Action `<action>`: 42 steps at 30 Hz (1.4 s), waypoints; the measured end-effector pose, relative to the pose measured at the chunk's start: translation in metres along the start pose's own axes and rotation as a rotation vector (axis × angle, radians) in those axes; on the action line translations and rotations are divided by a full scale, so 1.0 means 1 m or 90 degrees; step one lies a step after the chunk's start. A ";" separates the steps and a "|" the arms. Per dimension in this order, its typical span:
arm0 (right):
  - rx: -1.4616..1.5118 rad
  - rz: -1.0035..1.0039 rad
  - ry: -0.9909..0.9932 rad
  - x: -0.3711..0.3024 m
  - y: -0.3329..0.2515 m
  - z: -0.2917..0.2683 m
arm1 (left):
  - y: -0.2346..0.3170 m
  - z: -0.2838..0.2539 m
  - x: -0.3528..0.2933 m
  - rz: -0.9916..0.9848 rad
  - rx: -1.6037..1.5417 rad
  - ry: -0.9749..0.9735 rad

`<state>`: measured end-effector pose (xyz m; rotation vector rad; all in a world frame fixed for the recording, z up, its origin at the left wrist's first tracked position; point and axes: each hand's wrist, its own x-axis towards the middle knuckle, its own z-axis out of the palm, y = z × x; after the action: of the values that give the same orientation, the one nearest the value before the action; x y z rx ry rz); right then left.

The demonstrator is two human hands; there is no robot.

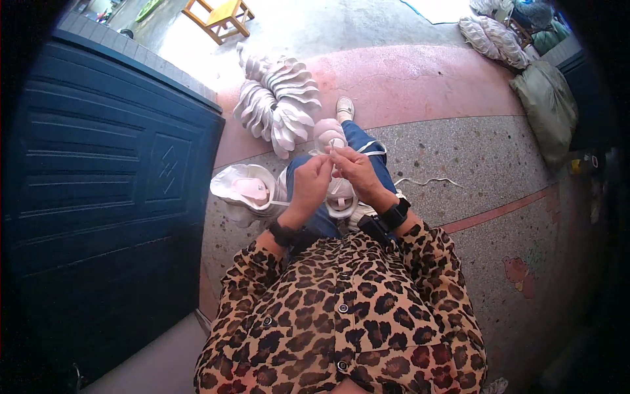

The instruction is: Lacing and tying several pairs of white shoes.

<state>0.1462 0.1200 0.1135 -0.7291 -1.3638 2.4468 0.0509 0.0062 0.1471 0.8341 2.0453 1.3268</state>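
Note:
Over my lap, my left hand [310, 182] and my right hand [359, 172] come together, fingertips pinched. A thin white cord [333, 144] shows at the right fingertips; the left fingers seem to pinch it too, though their tips are partly hidden. Just beyond and below the hands, a stack of nested white and pale pink shoe uppers [328, 129] lies between my legs, its near end, an upper with a pink tab [340, 203], showing under my wrists. More white cord [375, 148] loops over my right knee.
A fanned coil of white shoe uppers [275, 105] lies ahead on the pink floor. Another stack [239, 190] sits by my left leg, beside a blue door [111, 157]. Loose cord [426, 182] trails right. Sacks [545, 105] stand far right; a wooden chair [222, 18] is beyond.

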 end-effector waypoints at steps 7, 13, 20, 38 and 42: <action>0.138 0.024 -0.001 -0.003 0.003 0.006 | -0.006 -0.010 0.005 0.027 0.001 -0.093; 0.118 -0.025 0.037 -0.012 0.020 -0.021 | -0.102 -0.021 0.086 0.223 0.221 -0.203; -0.026 -0.065 0.008 -0.026 -0.006 -0.022 | -0.112 -0.002 0.103 0.326 0.627 -0.301; -0.269 -0.826 0.016 -0.086 -0.275 0.007 | -0.156 0.008 0.081 -0.025 0.390 -0.075; -0.363 -0.809 0.022 -0.105 -0.288 0.004 | -0.154 0.006 0.085 -0.080 0.273 -0.170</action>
<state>0.2250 0.2243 0.3904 0.0858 -1.7288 1.0621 -0.0305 0.0244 -0.0078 0.9840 2.1508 0.6724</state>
